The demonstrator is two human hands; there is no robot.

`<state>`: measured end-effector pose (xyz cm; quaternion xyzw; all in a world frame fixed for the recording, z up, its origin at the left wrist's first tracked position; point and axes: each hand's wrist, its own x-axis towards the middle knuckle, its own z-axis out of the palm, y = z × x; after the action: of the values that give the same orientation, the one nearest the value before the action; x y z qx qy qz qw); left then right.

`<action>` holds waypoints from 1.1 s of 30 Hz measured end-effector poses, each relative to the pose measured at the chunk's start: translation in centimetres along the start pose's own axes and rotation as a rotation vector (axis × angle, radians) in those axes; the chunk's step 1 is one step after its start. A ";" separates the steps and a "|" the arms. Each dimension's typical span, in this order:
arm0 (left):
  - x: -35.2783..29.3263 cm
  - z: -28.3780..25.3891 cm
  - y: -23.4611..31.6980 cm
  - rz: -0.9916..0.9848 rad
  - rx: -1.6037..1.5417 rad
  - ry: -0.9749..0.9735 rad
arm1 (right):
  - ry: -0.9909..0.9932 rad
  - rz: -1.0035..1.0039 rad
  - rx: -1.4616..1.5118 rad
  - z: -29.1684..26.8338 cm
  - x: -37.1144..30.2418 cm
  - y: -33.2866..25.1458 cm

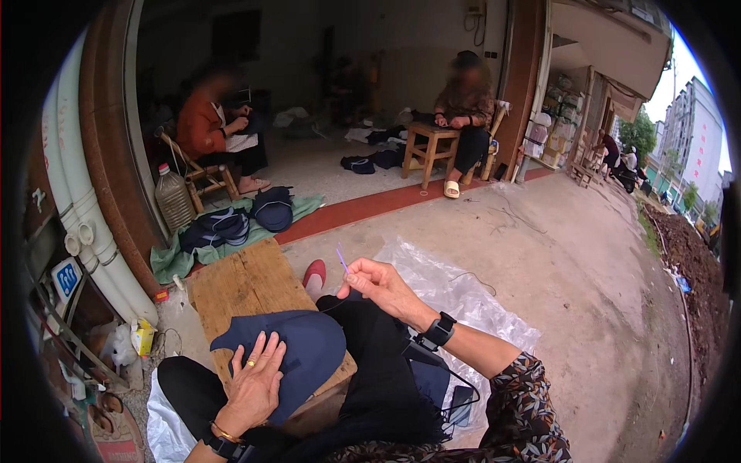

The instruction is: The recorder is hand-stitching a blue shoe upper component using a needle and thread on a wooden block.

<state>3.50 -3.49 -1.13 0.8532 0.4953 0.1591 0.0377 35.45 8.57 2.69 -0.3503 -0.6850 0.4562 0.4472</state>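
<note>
A dark navy piece of cut fabric (312,339), rounded along its far right side, lies flat on a wooden bench (239,282) in front of me. My left hand (258,378) rests palm down on the fabric with its fingers stretched out. Raised to the right of the bench, my right hand (374,287) pinches a thin, purple, needle-like tool (342,258) that points up and away. Its exact kind is too small to make out. A dark thread seems to trail below these fingers.
Clear plastic sheeting (494,309) covers the ground to my right. Beyond the bench, dark fabric bundles (224,228) lie on a green cloth (166,262). Two people sit near the doorway, one beside a wooden stool (428,147). White pipes (93,208) stand at left.
</note>
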 end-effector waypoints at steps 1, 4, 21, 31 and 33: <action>0.0 -0.2 -0.2 0.025 -0.024 -0.033 | -0.014 -0.081 0.010 0.2 -0.6 -0.1; -0.1 -0.3 0.1 0.021 -0.079 -0.045 | -0.008 -0.184 0.012 0.8 -3.0 -1.2; -1.7 2.9 -1.5 -0.058 -0.122 0.314 | -0.189 -0.255 -0.621 9.8 -4.9 -3.2; -2.2 3.0 -1.2 -0.070 -0.137 0.366 | -0.253 -0.270 -0.767 10.0 -4.4 -3.1; -2.2 3.1 -1.3 -0.072 -0.134 0.367 | -0.209 -0.188 -0.585 9.9 -4.4 -3.8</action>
<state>2.37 -4.47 -4.82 0.7871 0.5122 0.3434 0.0092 27.54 0.35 3.12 -0.3502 -0.8586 0.2303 0.2950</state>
